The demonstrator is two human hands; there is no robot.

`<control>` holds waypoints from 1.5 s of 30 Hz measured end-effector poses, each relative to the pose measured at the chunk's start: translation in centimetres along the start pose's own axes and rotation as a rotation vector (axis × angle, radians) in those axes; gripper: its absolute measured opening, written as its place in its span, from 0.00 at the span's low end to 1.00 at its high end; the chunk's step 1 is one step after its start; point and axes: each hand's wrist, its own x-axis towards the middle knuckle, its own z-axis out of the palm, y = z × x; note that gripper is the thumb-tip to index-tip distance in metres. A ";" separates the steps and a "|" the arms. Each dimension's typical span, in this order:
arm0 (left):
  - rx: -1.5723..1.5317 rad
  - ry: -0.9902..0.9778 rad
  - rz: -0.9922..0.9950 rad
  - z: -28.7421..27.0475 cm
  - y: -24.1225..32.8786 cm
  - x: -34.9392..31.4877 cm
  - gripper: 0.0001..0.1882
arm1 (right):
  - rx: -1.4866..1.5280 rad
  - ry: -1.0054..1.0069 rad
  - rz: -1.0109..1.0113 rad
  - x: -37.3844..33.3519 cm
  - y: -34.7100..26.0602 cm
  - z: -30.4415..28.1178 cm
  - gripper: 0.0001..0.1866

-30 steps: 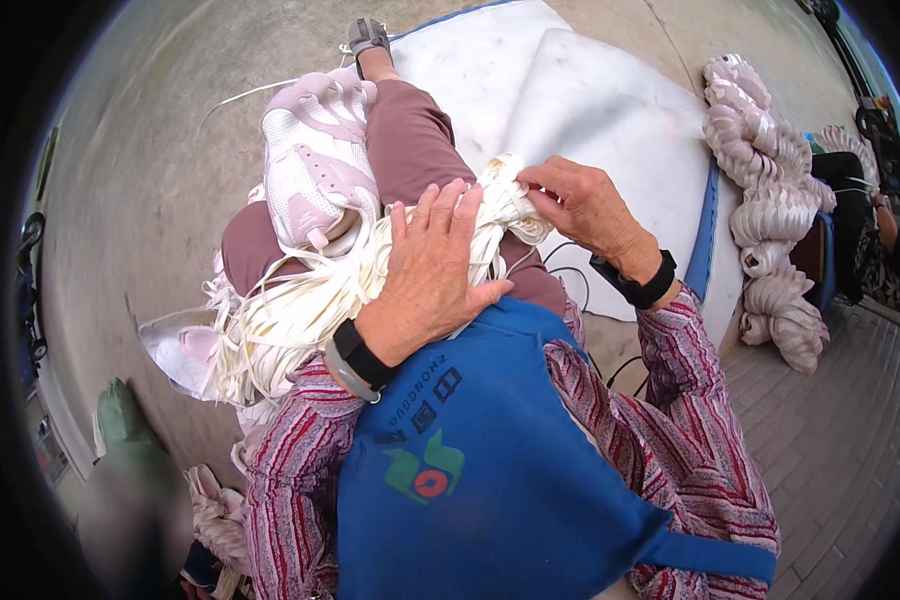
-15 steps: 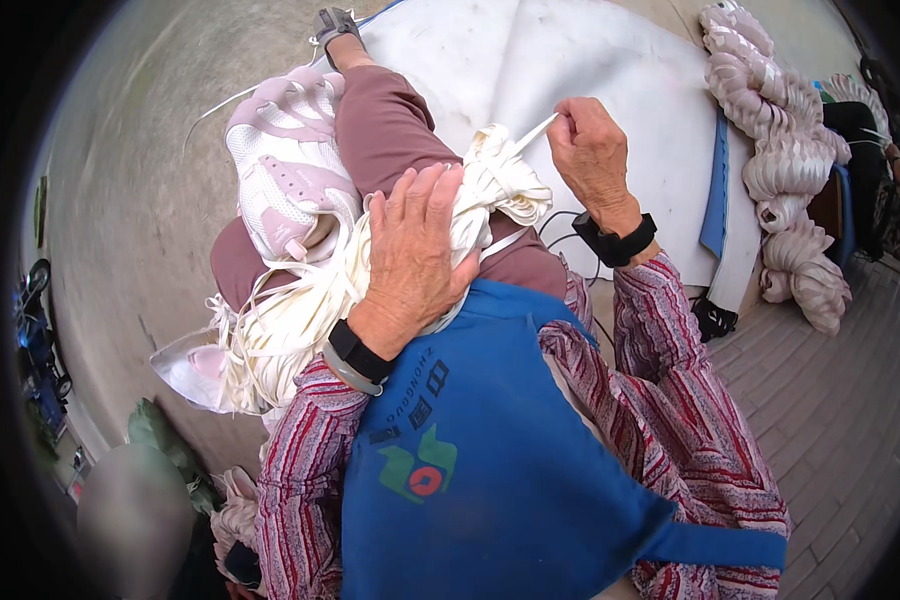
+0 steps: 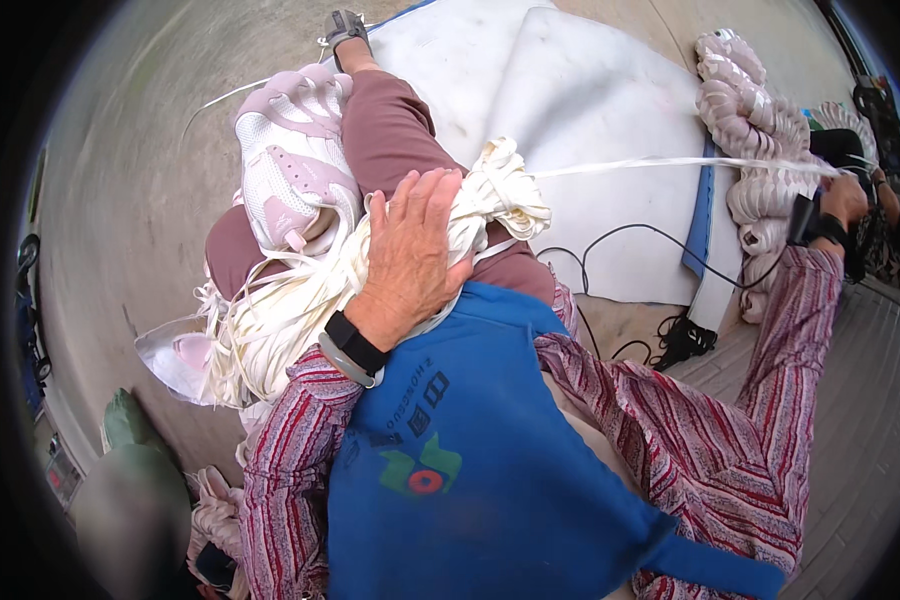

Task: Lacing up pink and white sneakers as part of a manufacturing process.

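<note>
Across my lap lies a thick bundle of cream-white shoelaces [image 3: 288, 325], its looped end standing out over my right thigh. My left hand [image 3: 410, 255] rests flat on the bundle, fingers stretched out and pressing it down. Far out to the right, my right hand [image 3: 844, 200] grips a white shoelace [image 3: 660, 166], which runs taut from the looped end to my closed fingers. Beside the bundle, on my left, sits a stack of white and pink shoe uppers [image 3: 295, 180] nested in one another.
A large white sheet [image 3: 600, 110] with blue edging covers the ground ahead. Long stacks of pale uppers [image 3: 745, 110] lie at the right, near another person's arm [image 3: 888, 205]. A black cable [image 3: 650, 228] loops between. Green sacking [image 3: 135, 420] and more uppers [image 3: 215, 510] are at lower left.
My right hand has swung far to the right, drawing a long length of lace out of the bundle. My left hand stays on the bundle.
</note>
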 end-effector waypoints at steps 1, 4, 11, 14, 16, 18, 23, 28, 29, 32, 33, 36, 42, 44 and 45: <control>-0.002 -0.006 0.001 -0.5 0.3 0.1 0.43 | 0.019 0.008 -0.006 0.4 -0.6 -0.5 0.17; -0.094 0.017 0.041 0.0 -0.5 0.6 0.43 | 0.555 0.024 -0.137 1.7 17.7 2.0 0.12; -0.104 0.070 0.025 -0.6 0.3 -0.8 0.44 | 1.959 -0.187 -0.602 -1.6 9.3 -9.2 0.04; -0.285 0.225 0.088 -4.3 1.5 0.6 0.44 | 2.271 -0.519 -0.207 -12.4 -5.5 -26.2 0.06; -0.396 0.246 0.109 -6.6 1.5 1.0 0.44 | 2.220 -0.727 -0.606 -21.5 -12.8 -33.5 0.04; -1.183 -0.115 -0.144 -8.9 1.1 0.7 0.44 | 1.925 -0.642 -1.210 -28.7 -17.8 -39.9 0.04; -1.897 -0.123 -0.123 -10.3 -2.2 -1.8 0.31 | 1.919 -0.676 -1.557 -33.7 -22.3 -43.4 0.06; -2.018 0.168 -0.139 -12.0 -3.2 -1.2 0.21 | 1.852 -0.641 -1.666 -34.2 -22.8 -42.2 0.10; -2.110 0.215 -0.087 -12.0 -4.4 -1.4 0.19 | 1.735 -0.758 -1.669 -33.7 -22.5 -42.1 0.11; -2.251 0.273 -0.055 -15.0 -8.1 -1.9 0.16 | 1.617 -0.839 -1.593 -31.6 -21.9 -38.8 0.13; -2.171 0.356 -0.071 -16.3 -9.6 -2.7 0.16 | 1.641 -0.872 -1.409 -31.1 -21.7 -37.1 0.12; -1.965 0.574 -0.114 -19.6 -13.5 -6.8 0.15 | 1.421 -0.460 -1.105 -27.3 -21.7 -30.7 0.08; -1.698 0.645 -0.192 -20.2 -18.1 -12.2 0.15 | 1.274 -0.500 -0.770 -26.4 -20.8 -23.7 0.11; -1.676 0.635 -0.181 -20.3 -18.3 -13.0 0.15 | 1.286 -0.439 -0.745 -26.6 -21.2 -22.0 0.12; -1.664 0.666 -0.191 -20.7 -18.8 -13.7 0.16 | 1.293 -0.367 -0.706 -26.3 -21.0 -20.9 0.13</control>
